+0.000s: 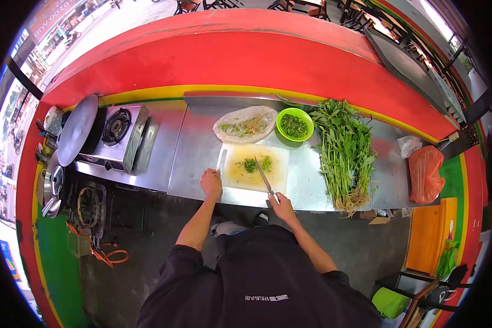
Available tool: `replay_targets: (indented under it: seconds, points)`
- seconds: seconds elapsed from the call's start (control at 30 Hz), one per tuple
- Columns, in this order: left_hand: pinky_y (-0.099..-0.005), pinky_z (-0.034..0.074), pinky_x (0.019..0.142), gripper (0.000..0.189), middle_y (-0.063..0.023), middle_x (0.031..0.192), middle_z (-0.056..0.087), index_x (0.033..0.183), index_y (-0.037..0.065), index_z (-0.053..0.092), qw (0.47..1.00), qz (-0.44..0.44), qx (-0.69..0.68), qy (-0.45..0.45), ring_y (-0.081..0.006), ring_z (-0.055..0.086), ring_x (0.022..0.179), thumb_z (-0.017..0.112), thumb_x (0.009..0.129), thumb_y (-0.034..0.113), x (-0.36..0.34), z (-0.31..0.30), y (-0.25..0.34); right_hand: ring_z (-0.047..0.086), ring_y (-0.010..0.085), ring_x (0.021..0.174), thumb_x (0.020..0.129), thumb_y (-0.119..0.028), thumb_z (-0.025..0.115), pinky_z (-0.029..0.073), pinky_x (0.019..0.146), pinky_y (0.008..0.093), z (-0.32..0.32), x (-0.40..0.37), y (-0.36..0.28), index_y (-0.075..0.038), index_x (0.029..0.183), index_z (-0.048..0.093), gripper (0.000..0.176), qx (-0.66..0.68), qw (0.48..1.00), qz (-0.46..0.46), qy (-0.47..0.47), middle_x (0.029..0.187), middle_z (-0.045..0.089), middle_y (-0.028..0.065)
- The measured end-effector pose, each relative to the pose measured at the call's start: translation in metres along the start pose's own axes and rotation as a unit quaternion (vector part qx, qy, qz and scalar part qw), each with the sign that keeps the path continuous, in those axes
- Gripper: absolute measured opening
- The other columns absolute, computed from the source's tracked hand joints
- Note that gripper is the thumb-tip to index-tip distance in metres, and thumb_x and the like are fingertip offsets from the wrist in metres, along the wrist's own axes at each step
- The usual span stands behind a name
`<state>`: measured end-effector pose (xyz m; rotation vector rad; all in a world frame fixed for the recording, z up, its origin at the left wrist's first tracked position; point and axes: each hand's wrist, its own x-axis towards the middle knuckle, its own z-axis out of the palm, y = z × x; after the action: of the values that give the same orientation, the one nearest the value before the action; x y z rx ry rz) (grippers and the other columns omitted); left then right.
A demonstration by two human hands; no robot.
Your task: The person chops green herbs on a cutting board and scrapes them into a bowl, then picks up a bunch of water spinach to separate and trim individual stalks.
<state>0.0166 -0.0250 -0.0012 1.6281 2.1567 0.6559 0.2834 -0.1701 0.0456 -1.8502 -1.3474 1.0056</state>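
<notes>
My right hand [281, 206] is closed around the handle of a kitchen knife [263, 176]. The blade points away from me over a white cutting board [280, 157], its tip between two small piles of chopped green herbs [250, 165]. My left hand [211, 182] is curled into a fist near the board's lower left corner, with nothing visible in it. Behind the board lies a clear plastic bag [237, 123] with roots and green scraps. Beside that bag stands a green bowl [310, 128] holding chopped greens. To the right lies a large bunch of leafy greens [344, 158], roots toward me.
A gas stove [117, 134] with a large round lid [78, 131] leaning by it stands left on the steel counter [188, 147]. An orange plastic bag [425, 174] sits at the right end. A red wall [229, 60] rises behind. Below left is a burner with an orange hose [109, 257].
</notes>
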Motion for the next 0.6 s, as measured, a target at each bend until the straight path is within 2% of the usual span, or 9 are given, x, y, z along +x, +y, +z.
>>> replay_targets:
  seconds: [0.13, 0.27, 0.33, 0.37, 0.43, 0.5, 0.53, 0.57, 0.6]
  points:
    - [-0.0492, 0.048, 0.083, 0.026, -0.0122, 0.104, 0.065, 0.098, 0.006, 0.065, 0.995, 0.044, 0.080, -0.034, -0.0350, 0.063, 0.098, 0.063, 0.091, 0.032, 0.017, 0.016, -0.016, 0.057, 0.0310, 0.060, 0.095, -0.044, 0.059, 0.042, 0.058, 0.0420, -0.001, -0.001, 0.003, 0.000, 0.087, 0.058, 0.045, -0.004, 1.000, -0.014, 0.008, 0.066, 0.058, 0.0191]
    - [-0.0478, 0.051, 0.082, 0.028, -0.0154, 0.102, 0.066, 0.093, 0.003, 0.067, 0.988, 0.115, 0.063, -0.083, -0.0350, 0.064, 0.097, 0.063, 0.091, 0.031, 0.021, 0.017, -0.036, 0.057, 0.0290, 0.060, 0.096, -0.042, 0.059, 0.043, 0.058, 0.0406, 0.000, 0.002, 0.011, 0.000, 0.088, 0.059, 0.043, -0.009, 1.000, -0.006, 0.009, 0.067, 0.060, 0.0174]
    - [-0.0455, 0.054, 0.072, 0.027, -0.0196, 0.080, 0.069, 0.089, 0.000, 0.069, 0.988, 0.141, -0.003, -0.064, -0.0379, 0.067, 0.078, 0.062, 0.091, 0.027, 0.020, 0.014, -0.038, 0.057, 0.0279, 0.060, 0.096, -0.041, 0.059, 0.043, 0.058, 0.0403, -0.001, 0.003, 0.011, 0.000, 0.087, 0.059, 0.042, -0.003, 1.000, 0.000, 0.009, 0.067, 0.061, 0.0172]
    - [-0.0455, 0.054, 0.072, 0.027, -0.0196, 0.080, 0.069, 0.089, 0.000, 0.069, 0.988, 0.141, -0.002, -0.065, -0.0379, 0.067, 0.078, 0.062, 0.091, 0.027, 0.020, 0.013, -0.038, 0.057, 0.0268, 0.059, 0.096, -0.041, 0.059, 0.043, 0.058, 0.0401, -0.001, 0.002, 0.011, 0.000, 0.087, 0.059, 0.041, 0.000, 1.000, 0.005, 0.008, 0.067, 0.061, 0.0171]
    - [-0.0397, 0.053, 0.065, 0.029, -0.0192, 0.078, 0.068, 0.079, -0.002, 0.068, 0.987, 0.094, -0.120, -0.060, -0.0339, 0.068, 0.072, 0.064, 0.092, 0.025, 0.023, 0.011, -0.042, 0.056, 0.0248, 0.058, 0.096, -0.040, 0.059, 0.043, 0.058, 0.0398, -0.003, 0.001, 0.009, 0.000, 0.086, 0.059, 0.041, 0.006, 1.000, -0.002, 0.007, 0.066, 0.061, 0.0165]
    - [-0.0382, 0.052, 0.063, 0.027, -0.0171, 0.076, 0.069, 0.081, -0.001, 0.068, 0.985, 0.068, -0.146, -0.065, -0.0310, 0.066, 0.066, 0.065, 0.092, 0.023, 0.029, 0.009, -0.051, 0.063, 0.0432, 0.073, 0.095, -0.044, 0.058, 0.046, 0.065, 0.0461, -0.004, -0.001, 0.008, 0.003, 0.090, 0.057, 0.046, 0.008, 1.000, 0.014, -0.004, 0.076, 0.063, 0.0271]
    - [-0.0367, 0.051, 0.060, 0.024, -0.0150, 0.073, 0.069, 0.083, -0.001, 0.068, 0.982, 0.044, -0.172, -0.071, -0.0280, 0.065, 0.060, 0.065, 0.092, 0.021, 0.032, 0.009, -0.057, 0.063, 0.0432, 0.073, 0.095, -0.044, 0.058, 0.046, 0.065, 0.0461, -0.004, 0.000, 0.009, 0.003, 0.090, 0.057, 0.046, 0.008, 1.000, 0.014, -0.006, 0.076, 0.063, 0.0271]
    - [-0.0367, 0.051, 0.060, 0.024, -0.0150, 0.073, 0.069, 0.083, -0.001, 0.068, 0.982, 0.043, -0.170, -0.070, -0.0280, 0.065, 0.060, 0.065, 0.092, 0.021, 0.034, 0.009, -0.062, 0.063, 0.0435, 0.075, 0.095, -0.044, 0.058, 0.047, 0.066, 0.0462, -0.005, -0.001, 0.011, 0.003, 0.090, 0.057, 0.046, 0.005, 1.000, 0.017, -0.007, 0.078, 0.063, 0.0274]
    - [-0.0352, 0.051, 0.060, 0.023, -0.0134, 0.073, 0.069, 0.084, -0.001, 0.068, 0.966, 0.009, -0.244, -0.084, -0.0240, 0.065, 0.061, 0.067, 0.091, 0.021, 0.034, 0.009, -0.066, 0.064, 0.0438, 0.076, 0.095, -0.044, 0.058, 0.047, 0.066, 0.0463, -0.005, -0.001, 0.012, 0.003, 0.090, 0.057, 0.046, 0.002, 1.000, 0.021, -0.009, 0.079, 0.064, 0.0276]
